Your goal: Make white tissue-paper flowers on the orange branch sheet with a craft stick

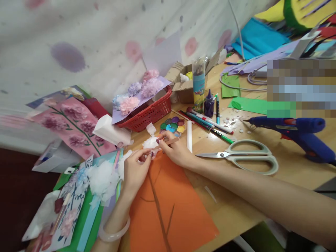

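Both my hands meet over the top edge of an orange sheet (173, 196) with a brown branch drawn on it. My left hand (133, 169), a pale bangle on its wrist, pinches a small piece of thin white paper at its fingertips. My right hand (177, 150) grips a flat tan stick (170, 142), its tip near that paper; the exact kind of stick is unclear. Just beyond the fingers lie crumpled white tissue pieces (150, 142) and a paint palette (172, 128). White scissors (249, 156) lie right of my right hand.
A blue glue gun (291, 127) lies at the right. Behind stand a red basket (149, 117) with paper flowers, a purple bottle (209, 105) and a clear tube (198, 84). Pens (210, 126) lie in front. Fluffy white tissue (103, 178) and flower cards (76, 126) crowd the left.
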